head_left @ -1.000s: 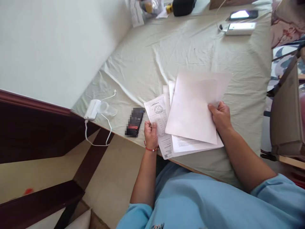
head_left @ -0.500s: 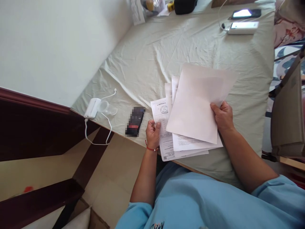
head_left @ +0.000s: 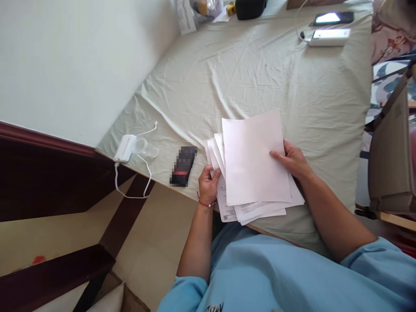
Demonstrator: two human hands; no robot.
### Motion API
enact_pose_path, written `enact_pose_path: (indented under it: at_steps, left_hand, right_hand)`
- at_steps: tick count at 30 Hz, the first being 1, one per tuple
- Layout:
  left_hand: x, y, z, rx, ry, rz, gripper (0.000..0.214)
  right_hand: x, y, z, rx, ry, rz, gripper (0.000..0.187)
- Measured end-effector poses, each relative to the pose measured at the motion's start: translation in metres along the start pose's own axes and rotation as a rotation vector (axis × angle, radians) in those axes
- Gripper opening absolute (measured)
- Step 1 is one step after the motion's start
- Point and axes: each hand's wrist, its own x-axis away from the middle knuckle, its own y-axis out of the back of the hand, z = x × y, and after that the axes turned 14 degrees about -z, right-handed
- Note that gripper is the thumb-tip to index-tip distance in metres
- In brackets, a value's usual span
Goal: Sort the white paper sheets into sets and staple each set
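A loose stack of papers lies fanned out near the table's front edge. On top is a blank white sheet [head_left: 255, 162], which covers most of the printed sheets [head_left: 260, 210] beneath. My left hand [head_left: 209, 182], with a red string on the wrist, pinches the stack's left edge between thumb and fingers. At the right edge my right hand [head_left: 290, 159] grips the papers, its thumb lying on the blank sheet and its fingers behind. A dark, partly blurred phone-like object [head_left: 184, 166] rests just left of my left hand.
A white adapter [head_left: 125, 148] with a looped cable and a clear plastic cup [head_left: 144, 147] sit at the left edge. Toward the back right lie a lit phone [head_left: 334, 18] and a white power bank [head_left: 329, 37]. A black case [head_left: 251, 8] stands at the back; a chair [head_left: 390, 151] is on the right.
The blank sheet has moved left and toward me and now sits straighter over the stack. My right hand has shifted slightly left with it; my left hand stays in place.
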Motion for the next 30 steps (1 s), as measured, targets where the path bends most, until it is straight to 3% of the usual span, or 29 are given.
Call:
enact_pose_path:
  at_steps: [6, 14, 17, 25, 30]
  left_hand:
    - [-0.001, 0.002, 0.002, 0.008, -0.023, 0.035, 0.044]
    - [0.002, -0.001, 0.002, 0.071, 0.037, 0.089, 0.079]
    - [0.003, -0.001, 0.002, 0.065, 0.032, 0.109, 0.078]
    - [0.000, 0.002, 0.006, -0.010, -0.028, 0.110, 0.060]
    - [-0.003, 0.001, 0.008, 0.000, -0.068, 0.044, 0.055]
  right_hand:
    - [0.002, -0.001, 0.002, -0.057, -0.069, 0.011, 0.036]
    - [0.000, -0.010, 0.000, -0.355, -0.140, -0.225, 0.036]
    - [-0.001, -0.011, 0.004, -0.413, -0.143, -0.278, 0.037]
    - [0.003, -0.012, 0.002, -0.393, -0.155, -0.199, 0.035]
    - [-0.002, -0.006, -0.002, -0.356, -0.088, -0.418, 0.032]
